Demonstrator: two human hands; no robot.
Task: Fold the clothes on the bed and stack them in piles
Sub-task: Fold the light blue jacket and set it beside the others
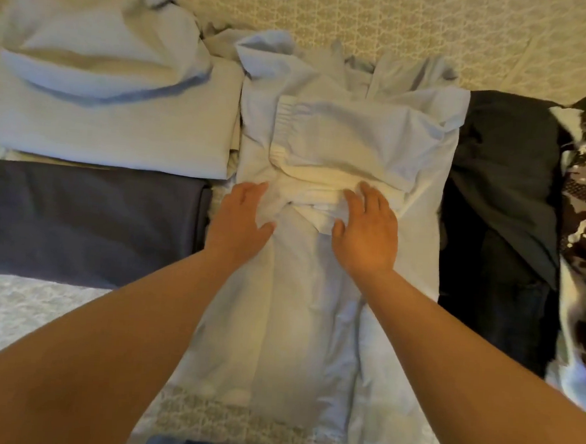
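1. While folded piles already sit toward the bed's left edge, a pale blue knit top and a navy cloth, dark clothes at the right look unfolded.
2. My left hand and right hand press flat, fingers straight, on the pale blue shirt, which lies mid-bed, sleeves tucked in, creased, and I judge half-folded.

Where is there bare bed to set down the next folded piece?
Bare patterned bedspread lies in front of the folded navy garment, left of the left hand; another strip runs behind the pale blue garment. Right side is crowded with dark clothes.
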